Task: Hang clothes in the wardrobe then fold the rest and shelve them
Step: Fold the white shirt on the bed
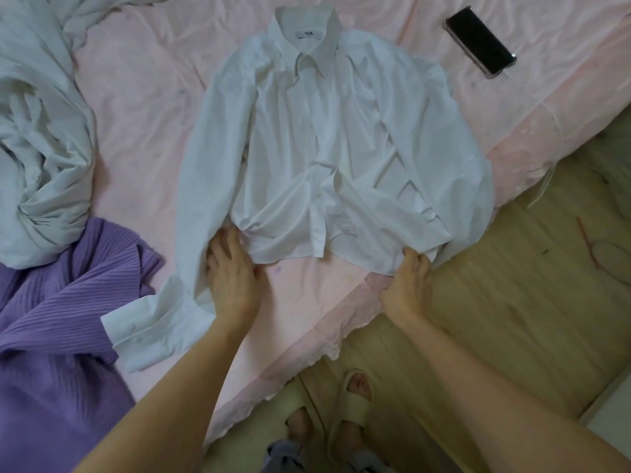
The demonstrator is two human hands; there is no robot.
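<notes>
A white collared shirt (317, 145) lies face up on the pink bed sheet (143, 104), collar away from me. Its right sleeve is folded across the front; its left sleeve trails toward me with the cuff near the purple garment. My left hand (230, 268) rests on the shirt's lower left hem corner with fingers on the fabric. My right hand (411, 278) pinches the lower right hem corner at the bed's edge. A purple ribbed knit garment (65, 322) lies crumpled at the lower left.
A pale grey-green bundle of cloth (41, 141) is heaped at the left. A black phone (479, 40) lies on the sheet at the upper right. The bed edge runs diagonally; wooden floor (495, 302) and my slippered feet (351, 404) are below.
</notes>
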